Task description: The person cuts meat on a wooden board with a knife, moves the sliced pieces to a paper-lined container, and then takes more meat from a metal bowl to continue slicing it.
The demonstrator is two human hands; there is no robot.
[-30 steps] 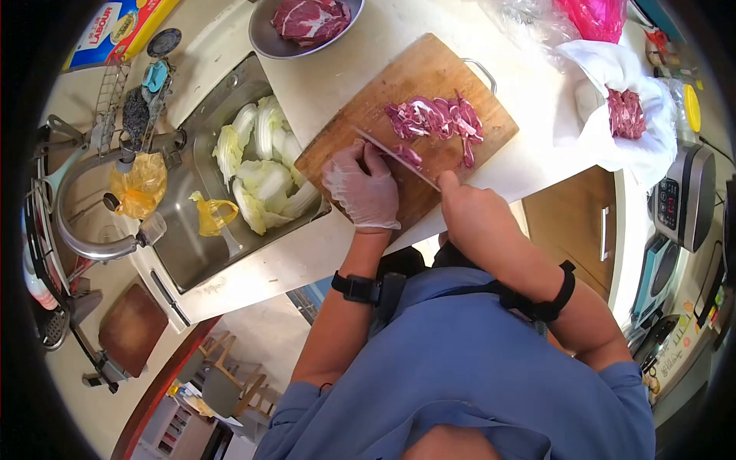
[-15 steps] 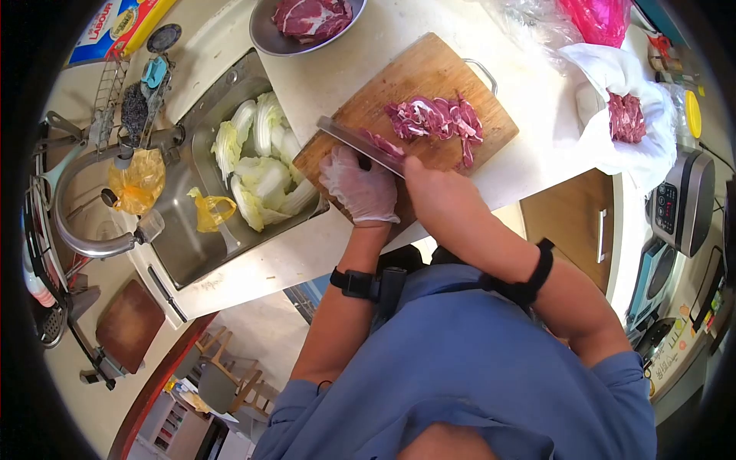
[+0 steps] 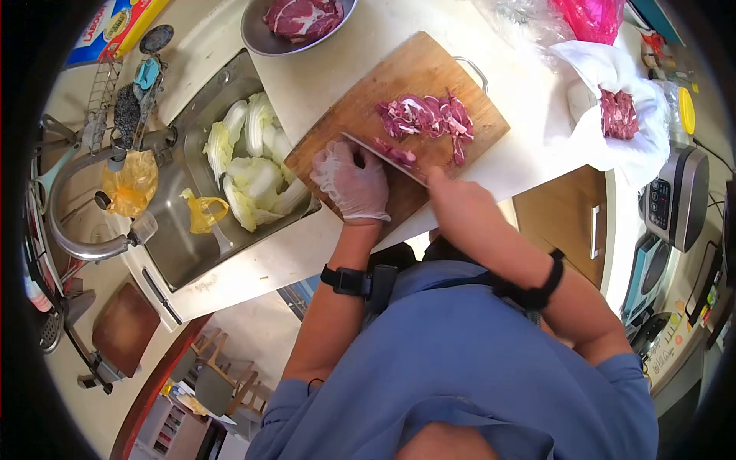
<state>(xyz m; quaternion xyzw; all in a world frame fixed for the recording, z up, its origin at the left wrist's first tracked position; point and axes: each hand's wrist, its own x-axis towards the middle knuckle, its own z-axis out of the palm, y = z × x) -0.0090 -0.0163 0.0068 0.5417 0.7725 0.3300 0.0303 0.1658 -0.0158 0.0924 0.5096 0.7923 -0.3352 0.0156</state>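
Observation:
A wooden cutting board [image 3: 345, 107] lies aslant on the counter. My right hand [image 3: 464, 203] is closed round the handle of a kitchen knife [image 3: 383, 159], whose blade stands edge-down on the board. Against the blade's far side rests a freshly cut strip of red meat [image 3: 395, 152]. My left hand [image 3: 354, 184], in a clear plastic glove, is curled on the board at the blade's near side. Its fingers are bent round a piece of meat that the hand mostly hides; only a dark patch shows between them. A pile of sliced meat [image 3: 425, 116] lies farther along the board.
In the sink [image 3: 180, 230] at left lie several pieces of napa cabbage [image 3: 257, 180] and a yellow plastic bag [image 3: 205, 211]. A metal bowl [image 3: 251, 38] at the back holds a large chunk of meat [image 3: 303, 19]. More meat [image 3: 618, 115] rests in a white bag [image 3: 579, 57] at right.
The knife has turned and moved slightly right and down with my right hand. A cut strip now leans away from the blade. My left hand stays on the board; the whole view has shifted slightly.

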